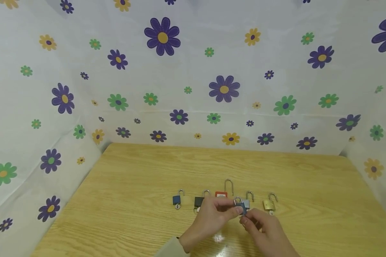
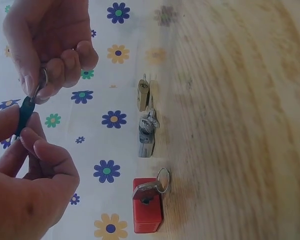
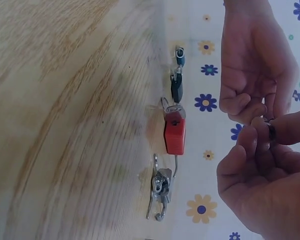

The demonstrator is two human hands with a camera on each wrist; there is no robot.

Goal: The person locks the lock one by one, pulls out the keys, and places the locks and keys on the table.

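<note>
A small blue padlock is pinched between the thumb and fingers of my left hand, raised above the table; its shackle points up and away. Whether that shackle is locked is hard to tell. My right hand grips a key with a metal ring at the padlock's lower end, as the left wrist view shows. Behind the hands stand a black padlock, a red padlock and a silver padlock, partly covered by the hands and the held padlock, their shackles raised.
Another blue padlock is at the row's left end, and a brass padlock at its right end. Both have open shackles and keys. The wooden table meets a flower-patterned white cloth at the back and sides.
</note>
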